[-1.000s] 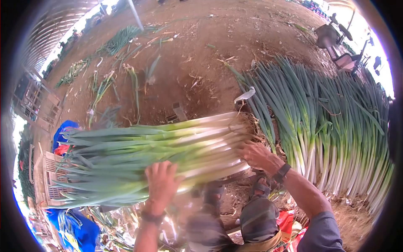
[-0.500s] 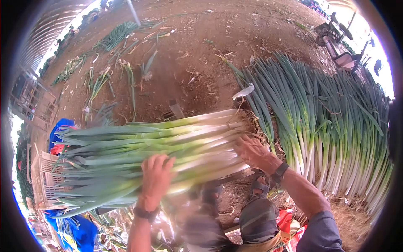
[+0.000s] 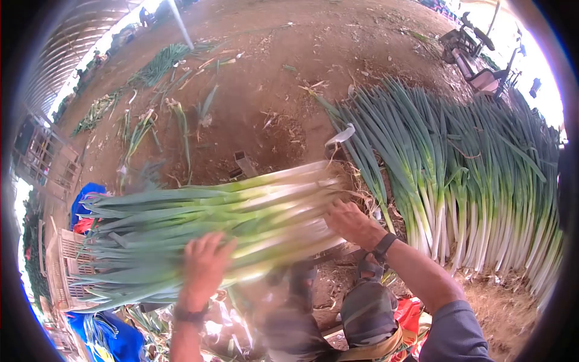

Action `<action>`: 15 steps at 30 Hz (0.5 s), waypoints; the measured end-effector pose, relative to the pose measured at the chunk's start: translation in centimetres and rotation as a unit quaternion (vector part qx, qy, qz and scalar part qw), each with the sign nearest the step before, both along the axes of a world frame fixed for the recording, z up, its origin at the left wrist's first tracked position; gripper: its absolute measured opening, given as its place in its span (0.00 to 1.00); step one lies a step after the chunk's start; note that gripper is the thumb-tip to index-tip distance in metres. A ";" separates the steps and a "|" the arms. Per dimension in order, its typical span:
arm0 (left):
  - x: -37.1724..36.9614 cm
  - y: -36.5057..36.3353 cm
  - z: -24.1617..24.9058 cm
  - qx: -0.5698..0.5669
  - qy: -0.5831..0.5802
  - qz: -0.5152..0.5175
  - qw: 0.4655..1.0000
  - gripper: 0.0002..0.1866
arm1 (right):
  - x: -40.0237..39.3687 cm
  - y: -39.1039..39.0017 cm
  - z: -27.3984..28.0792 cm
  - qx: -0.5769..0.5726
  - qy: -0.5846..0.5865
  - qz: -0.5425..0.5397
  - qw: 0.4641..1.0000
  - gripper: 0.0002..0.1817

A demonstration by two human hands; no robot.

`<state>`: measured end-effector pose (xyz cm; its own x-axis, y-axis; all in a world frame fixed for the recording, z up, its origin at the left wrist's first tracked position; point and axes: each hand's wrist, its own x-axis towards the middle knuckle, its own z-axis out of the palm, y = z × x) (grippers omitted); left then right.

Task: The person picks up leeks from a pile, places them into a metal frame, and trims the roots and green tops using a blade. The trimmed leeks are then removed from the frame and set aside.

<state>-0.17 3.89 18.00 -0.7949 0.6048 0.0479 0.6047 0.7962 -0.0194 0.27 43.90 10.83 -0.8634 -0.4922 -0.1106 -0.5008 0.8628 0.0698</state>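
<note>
A wide layer of long green onions (image 3: 241,208) lies sideways before me, green leaves to the left and white root ends to the right. My left hand (image 3: 205,265), blurred by motion, is over the leaves near the front edge, fingers apart. My right hand (image 3: 351,223) is at the white root ends on the right, its fingertips against them; whether it grips any stalk is hidden by blur. Each wrist wears a dark band.
A big row of green onions (image 3: 464,181) covers the ground at the right. Slatted crates (image 3: 67,262) and blue cloth (image 3: 117,338) are at the left. Loose leaves (image 3: 160,63) lie on the dirt ahead. A wheeled machine (image 3: 476,60) is at the back right.
My left hand has moved left and slightly down along the leaves. My right hand has shifted a little left with the root ends. The view has also shifted slightly.
</note>
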 end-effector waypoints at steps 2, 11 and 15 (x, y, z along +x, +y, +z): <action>0.5 -2.6 1.6 -0.050 -0.004 0.010 0.999 0.36 | -0.1 0.0 -0.1 0.008 0.002 -0.001 1.000 0.11; -0.7 -7.8 0.5 -0.057 -0.010 0.034 0.998 0.40 | -0.8 0.3 -1.3 -0.019 -0.021 0.031 0.999 0.15; -0.1 -7.0 2.7 -0.038 -0.070 0.057 0.995 0.42 | 0.9 1.4 0.3 0.017 0.169 0.081 0.982 0.10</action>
<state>-0.31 -3.10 20.71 -0.8538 0.5087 -0.1109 0.5123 0.8588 -0.0045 1.12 45.34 11.11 -0.7647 -0.6265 0.1505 -0.5737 0.7684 0.2836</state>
